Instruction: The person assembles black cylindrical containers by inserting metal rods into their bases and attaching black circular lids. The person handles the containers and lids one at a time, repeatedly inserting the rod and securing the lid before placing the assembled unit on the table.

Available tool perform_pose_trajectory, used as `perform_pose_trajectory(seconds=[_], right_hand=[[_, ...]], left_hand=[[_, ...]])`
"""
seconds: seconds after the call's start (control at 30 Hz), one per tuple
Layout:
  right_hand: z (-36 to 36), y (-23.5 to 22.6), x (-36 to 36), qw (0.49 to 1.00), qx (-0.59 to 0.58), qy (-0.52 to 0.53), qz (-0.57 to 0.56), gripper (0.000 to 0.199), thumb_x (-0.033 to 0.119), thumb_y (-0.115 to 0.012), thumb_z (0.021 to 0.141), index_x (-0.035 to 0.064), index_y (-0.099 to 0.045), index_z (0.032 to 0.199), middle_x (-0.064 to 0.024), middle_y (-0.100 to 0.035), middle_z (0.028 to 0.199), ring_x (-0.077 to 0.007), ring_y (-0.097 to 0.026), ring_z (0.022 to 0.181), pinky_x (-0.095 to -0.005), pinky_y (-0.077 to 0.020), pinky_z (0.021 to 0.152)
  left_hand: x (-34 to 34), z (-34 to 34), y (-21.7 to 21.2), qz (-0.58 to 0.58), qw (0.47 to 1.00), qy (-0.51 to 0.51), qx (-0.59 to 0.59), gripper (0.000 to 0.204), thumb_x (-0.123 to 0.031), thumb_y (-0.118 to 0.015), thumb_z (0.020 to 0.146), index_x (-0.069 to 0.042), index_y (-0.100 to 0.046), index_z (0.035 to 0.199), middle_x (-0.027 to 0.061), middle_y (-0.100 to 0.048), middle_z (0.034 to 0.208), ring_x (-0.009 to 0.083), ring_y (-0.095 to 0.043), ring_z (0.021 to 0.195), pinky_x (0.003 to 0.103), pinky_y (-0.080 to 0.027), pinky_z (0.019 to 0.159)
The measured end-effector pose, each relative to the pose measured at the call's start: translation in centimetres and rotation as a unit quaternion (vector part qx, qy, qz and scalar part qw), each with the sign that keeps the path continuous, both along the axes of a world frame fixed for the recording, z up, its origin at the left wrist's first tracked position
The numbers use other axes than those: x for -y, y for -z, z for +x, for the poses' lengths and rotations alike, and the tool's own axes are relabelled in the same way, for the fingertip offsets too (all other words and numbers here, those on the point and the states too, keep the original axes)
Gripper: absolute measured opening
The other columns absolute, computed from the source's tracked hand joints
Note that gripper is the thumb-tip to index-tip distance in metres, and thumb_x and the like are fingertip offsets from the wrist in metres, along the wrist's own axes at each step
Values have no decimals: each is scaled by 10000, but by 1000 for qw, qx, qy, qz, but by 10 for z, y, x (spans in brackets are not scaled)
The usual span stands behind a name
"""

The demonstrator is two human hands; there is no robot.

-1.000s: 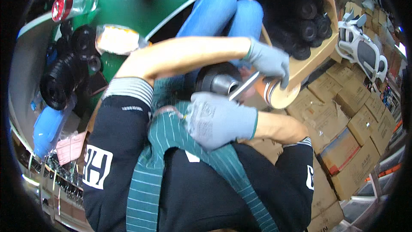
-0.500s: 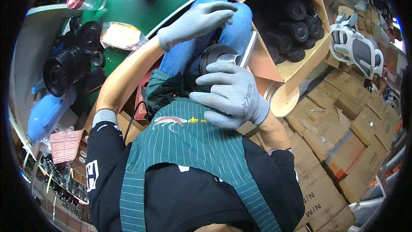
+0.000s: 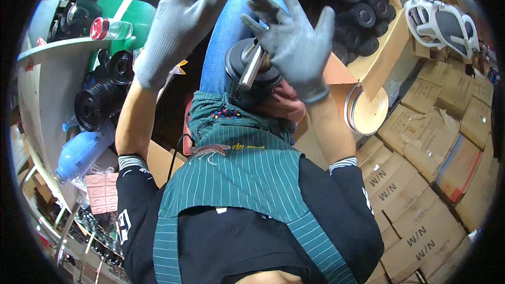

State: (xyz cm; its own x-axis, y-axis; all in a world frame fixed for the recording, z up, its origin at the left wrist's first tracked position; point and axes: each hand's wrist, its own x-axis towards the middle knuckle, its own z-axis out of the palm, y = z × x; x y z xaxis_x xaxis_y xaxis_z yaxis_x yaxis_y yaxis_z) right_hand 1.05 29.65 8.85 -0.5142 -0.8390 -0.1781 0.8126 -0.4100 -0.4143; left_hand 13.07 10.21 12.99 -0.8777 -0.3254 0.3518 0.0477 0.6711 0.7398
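Note:
Both my hands wear grey coated gloves. My left hand [image 3: 187,18] reaches up beside the black round parts at the top of the view. Its fingers are bent, with a dark gap between fingers and thumb; whether the fingertips touch a part is unclear. My right hand [image 3: 297,37] is open, fingers spread, above my lap. Just beside it, a bright metal bar [image 3: 251,68] slants across a black round part [image 3: 238,60] by my thighs. The glove hides some of both. A reddish cloth [image 3: 281,101] lies beside the round part.
An open cardboard box [image 3: 392,52] of black round parts [image 3: 363,16] stands to the right. A clear jar [image 3: 113,29] with a red lid stands on the green table at left. Black lidded pieces [image 3: 97,106] and a blue container [image 3: 84,150] are nearby. Stacked cartons [image 3: 421,131] fill the right side.
My left hand has moved up and left, away from my knees. My right hand has lifted off the metal piece and spread its fingers. The bar now lies across the black round part.

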Motion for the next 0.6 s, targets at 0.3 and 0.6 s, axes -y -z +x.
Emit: perform_pose_trajectory(seconds=[0.3, 0.6], right_hand=[[-19, 26, 24, 982, 75, -158, -71, 1000, 821, -166, 1038, 127, -68, 1751, -300, -116, 1779, -494, -150, 1645, -671, -120, 1323], [-40, 58, -3, 999, -16, 46, 1, 813, 646, -226, 1129, 16, -491, 1567, -270, -603, 1492, -396, -554, 1445, -556, -412, 1245]], left_hand=[[-121, -11, -27, -266, 892, 26, 364, 273, -316, -720, 957, -64, -822, 977, 154, -776, 860, 299, -777, 775, 447, -593, 660], [-110, 4, 20, -327, 872, -128, 341, 498, -553, -708, 986, -62, -654, 923, 148, -719, 714, 306, -753, 624, 423, -584, 541]])
